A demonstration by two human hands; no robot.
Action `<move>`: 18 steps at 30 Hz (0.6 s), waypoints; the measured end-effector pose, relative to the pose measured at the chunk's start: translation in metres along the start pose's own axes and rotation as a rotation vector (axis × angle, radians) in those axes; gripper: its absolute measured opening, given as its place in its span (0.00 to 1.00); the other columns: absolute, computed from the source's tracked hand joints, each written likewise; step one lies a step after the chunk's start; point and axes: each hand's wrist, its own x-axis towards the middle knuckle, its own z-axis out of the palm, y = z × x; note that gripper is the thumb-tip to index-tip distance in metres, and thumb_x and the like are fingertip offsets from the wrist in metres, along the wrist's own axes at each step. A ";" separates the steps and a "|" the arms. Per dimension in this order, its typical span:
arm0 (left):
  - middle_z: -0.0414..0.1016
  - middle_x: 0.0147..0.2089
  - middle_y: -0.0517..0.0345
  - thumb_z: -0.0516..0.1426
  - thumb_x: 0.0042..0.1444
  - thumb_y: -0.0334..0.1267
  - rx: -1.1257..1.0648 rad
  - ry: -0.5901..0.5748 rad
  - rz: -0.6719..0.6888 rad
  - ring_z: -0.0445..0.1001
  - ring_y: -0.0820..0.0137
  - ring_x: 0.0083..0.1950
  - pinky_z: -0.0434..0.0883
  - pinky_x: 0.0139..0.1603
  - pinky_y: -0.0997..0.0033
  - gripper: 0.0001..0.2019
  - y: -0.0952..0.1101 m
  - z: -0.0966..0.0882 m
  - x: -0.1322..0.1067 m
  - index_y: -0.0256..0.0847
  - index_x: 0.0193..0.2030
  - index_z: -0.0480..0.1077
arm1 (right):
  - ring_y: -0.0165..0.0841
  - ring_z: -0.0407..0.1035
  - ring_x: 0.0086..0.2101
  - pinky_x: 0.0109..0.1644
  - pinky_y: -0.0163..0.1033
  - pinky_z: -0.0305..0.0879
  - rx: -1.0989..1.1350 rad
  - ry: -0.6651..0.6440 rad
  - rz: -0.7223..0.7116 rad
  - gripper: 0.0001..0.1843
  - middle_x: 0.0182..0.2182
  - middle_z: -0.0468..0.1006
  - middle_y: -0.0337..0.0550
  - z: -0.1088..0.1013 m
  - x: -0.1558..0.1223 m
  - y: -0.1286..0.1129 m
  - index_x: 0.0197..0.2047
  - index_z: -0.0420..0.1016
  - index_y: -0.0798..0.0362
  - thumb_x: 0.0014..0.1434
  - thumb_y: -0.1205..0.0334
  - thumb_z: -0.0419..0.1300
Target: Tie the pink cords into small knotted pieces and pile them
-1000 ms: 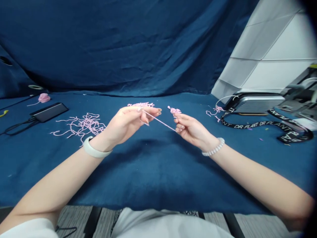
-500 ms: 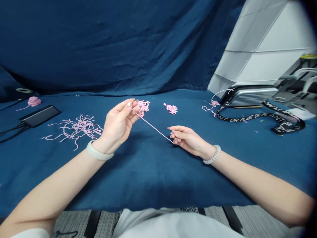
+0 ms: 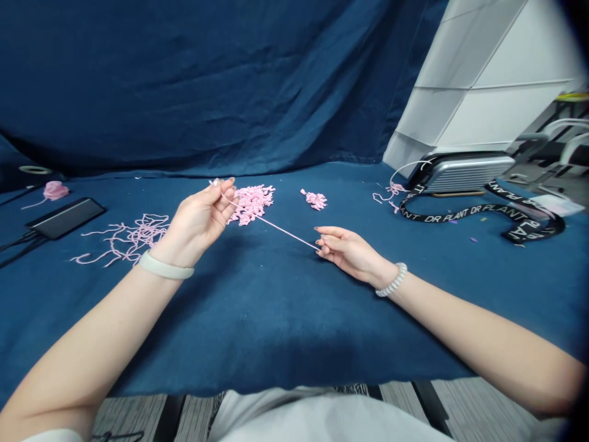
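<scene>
A single strand of pink yarn (image 3: 289, 234) runs between my two hands, sloping down to the right. My left hand (image 3: 199, 215) is raised, its thumb and fingertips pinching the upper end. The other end is pinched in my right hand (image 3: 350, 250), lower and nearer the middle. Behind my left fingers lies a large heap of small pink yarn pieces (image 3: 252, 201), partly covered by them. A smaller heap of pink yarn pieces (image 3: 315, 200) sits to its right. Loose long pink strands (image 3: 131, 238) lie tangled left of my left wrist.
On the left are a pink ball of yarn (image 3: 56, 190) and a dark box with cables (image 3: 67, 218). A silver ridged case (image 3: 473, 172) stands at the right, with a black lettered strap (image 3: 446, 217) and more pink yarn (image 3: 391, 193) by it. Blue cloth (image 3: 276, 331) covers the table.
My left hand has moved left and slightly up, widening the gap between my hands and uncovering more of the large heap. My right hand stays close to its place.
</scene>
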 end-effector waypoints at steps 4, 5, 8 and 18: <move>0.75 0.29 0.61 0.54 0.58 0.30 0.037 -0.080 -0.081 0.73 0.81 0.27 0.74 0.35 0.83 0.04 0.000 -0.002 0.001 0.37 0.33 0.69 | 0.23 0.70 0.27 0.41 0.34 0.72 0.018 0.070 -0.016 0.15 0.31 0.77 0.42 -0.004 0.005 -0.004 0.43 0.74 0.57 0.52 0.77 0.59; 0.75 0.29 0.61 0.54 0.58 0.31 0.043 -0.110 -0.098 0.73 0.81 0.26 0.74 0.33 0.83 0.04 -0.002 -0.001 0.000 0.37 0.33 0.69 | 0.24 0.71 0.28 0.42 0.34 0.72 0.025 0.092 -0.031 0.15 0.31 0.77 0.43 -0.005 0.006 -0.004 0.43 0.74 0.56 0.52 0.77 0.59; 0.74 0.27 0.61 0.54 0.59 0.35 0.072 -0.188 -0.141 0.70 0.82 0.22 0.73 0.28 0.81 0.07 -0.012 0.003 -0.009 0.36 0.32 0.68 | 0.25 0.72 0.29 0.43 0.34 0.73 0.031 0.162 -0.084 0.14 0.32 0.77 0.42 -0.007 0.006 -0.007 0.42 0.74 0.55 0.52 0.77 0.59; 0.77 0.31 0.55 0.64 0.48 0.38 0.215 -0.382 -0.260 0.74 0.75 0.25 0.74 0.28 0.74 0.10 -0.060 0.033 -0.051 0.35 0.33 0.71 | 0.26 0.73 0.30 0.43 0.36 0.72 -0.003 0.060 -0.157 0.12 0.29 0.78 0.39 0.025 -0.028 -0.019 0.37 0.77 0.53 0.46 0.66 0.68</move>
